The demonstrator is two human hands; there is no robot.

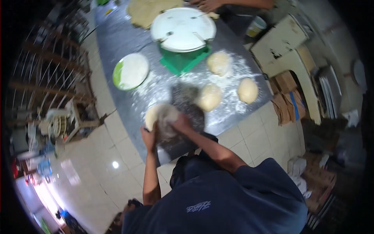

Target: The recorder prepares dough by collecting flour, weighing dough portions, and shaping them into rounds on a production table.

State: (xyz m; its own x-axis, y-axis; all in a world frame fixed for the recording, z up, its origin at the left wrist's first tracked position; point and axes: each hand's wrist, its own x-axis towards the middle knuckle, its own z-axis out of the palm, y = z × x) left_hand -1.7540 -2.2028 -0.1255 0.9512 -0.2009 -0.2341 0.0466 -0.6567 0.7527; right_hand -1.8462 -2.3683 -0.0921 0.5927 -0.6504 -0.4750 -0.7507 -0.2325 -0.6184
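Near the table's front, my left hand (149,136) grips the edge of a pale dough piece (152,115). My right hand (180,124) is at that dough's right side, its fingers smeared by motion in a pale blur. Beyond them, two dough balls (210,97) (247,91) sit on floury metal to the right, and another (218,63) farther back. A green-rimmed plate of white powder (132,70) stands at the left.
A white round top on a green base (183,29) stands mid-table, with a flat dough sheet (142,11) behind it. Another person's hand (206,6) is at the far edge. Wooden racks (50,66) line the left; a cream metal unit (278,43) stands right.
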